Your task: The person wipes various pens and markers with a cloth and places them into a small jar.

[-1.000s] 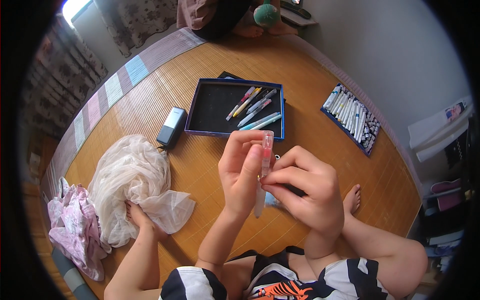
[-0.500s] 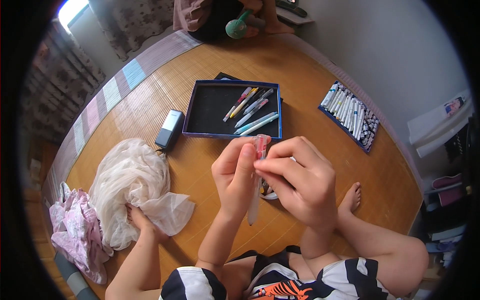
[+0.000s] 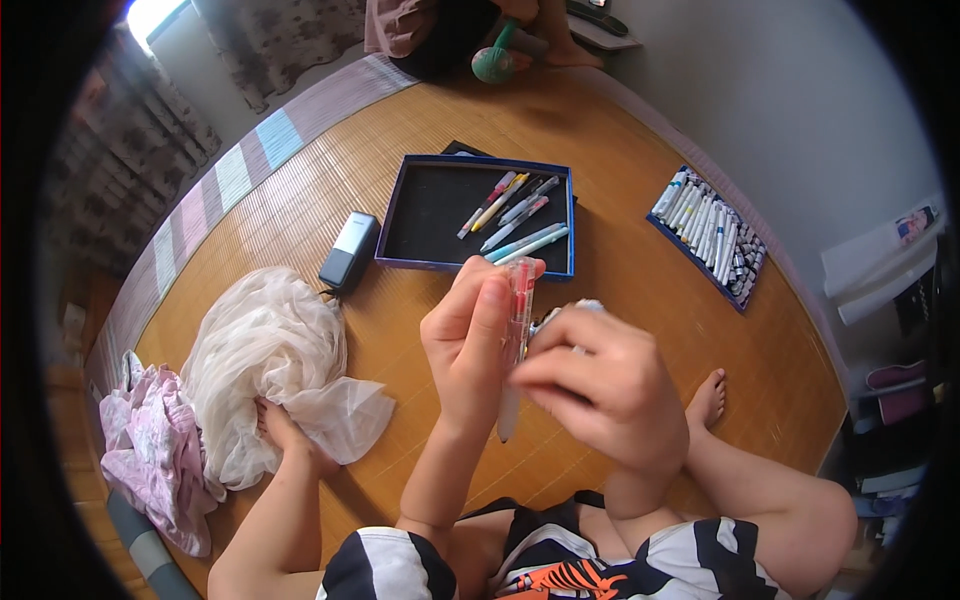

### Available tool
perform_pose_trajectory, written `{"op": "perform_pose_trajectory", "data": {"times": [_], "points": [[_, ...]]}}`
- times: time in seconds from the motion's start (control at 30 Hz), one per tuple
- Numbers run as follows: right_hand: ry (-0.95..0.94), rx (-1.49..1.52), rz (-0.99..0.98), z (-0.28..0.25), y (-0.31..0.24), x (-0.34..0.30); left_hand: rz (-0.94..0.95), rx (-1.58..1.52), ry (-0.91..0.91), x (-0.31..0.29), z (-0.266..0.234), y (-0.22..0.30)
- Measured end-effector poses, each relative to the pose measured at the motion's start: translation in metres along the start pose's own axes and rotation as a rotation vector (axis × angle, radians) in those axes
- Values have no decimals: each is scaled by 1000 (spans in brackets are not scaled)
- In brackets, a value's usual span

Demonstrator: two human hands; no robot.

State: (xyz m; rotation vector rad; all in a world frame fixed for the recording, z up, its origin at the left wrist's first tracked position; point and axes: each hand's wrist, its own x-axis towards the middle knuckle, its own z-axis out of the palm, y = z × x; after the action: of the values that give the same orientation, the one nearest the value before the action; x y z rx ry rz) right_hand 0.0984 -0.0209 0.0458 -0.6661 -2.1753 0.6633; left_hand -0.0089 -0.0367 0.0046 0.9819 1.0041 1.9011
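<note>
Upright in front of me, a clear pen (image 3: 521, 300) with red parts inside its upper end is held in my left hand (image 3: 468, 345), the thumb pressed against its side. My right hand (image 3: 605, 385) is close to the right of the pen's lower half, thumb and fingertips pinched together and somewhat blurred. Whether anything small sits in that pinch is hidden. Beyond the hands lies a shallow blue-rimmed box (image 3: 390, 225) with a black inside. Several pens (image 3: 515, 205) in mixed colours rest in its right part. A whitish object (image 3: 583, 306) is mostly covered by my right hand.
To the right stands a blue tray (image 3: 742, 300) packed with white markers (image 3: 708, 228). A silver and black device (image 3: 348, 250) lies left of the box. White gauzy cloth (image 3: 265, 370) and pink cloth (image 3: 155, 450) are at left. Another person (image 3: 440, 35) sits at the far edge by a green object (image 3: 492, 65).
My right hand has drawn slightly down and away from the pen's upper part. The left hand keeps its hold. The whole view has shifted a little.
</note>
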Motion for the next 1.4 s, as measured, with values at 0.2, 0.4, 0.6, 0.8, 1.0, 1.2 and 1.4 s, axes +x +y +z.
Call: {"op": "perform_pose_trajectory", "data": {"times": [0.2,0.4,0.6,0.8,1.0,1.2,1.4], "points": [[358,-39,28,-6,-4,1,-16,-135,-73,2,24,10],[57,53,-3,-13,-3,0,-99,-240,-56,2,15,5],[58,50,35,-10,-6,-1,-79,-254,-45,5,17,3],[38,116,76,-11,-5,-2,-96,-228,-35,3,18,3],[23,149,73,-9,-5,-2,-114,-269,-61,5,15,5],[301,119,84,-2,-4,-1,-94,-222,20,5,21,6],[-28,194,62,-13,0,-2,-134,-288,-36,7,18,2]]}}
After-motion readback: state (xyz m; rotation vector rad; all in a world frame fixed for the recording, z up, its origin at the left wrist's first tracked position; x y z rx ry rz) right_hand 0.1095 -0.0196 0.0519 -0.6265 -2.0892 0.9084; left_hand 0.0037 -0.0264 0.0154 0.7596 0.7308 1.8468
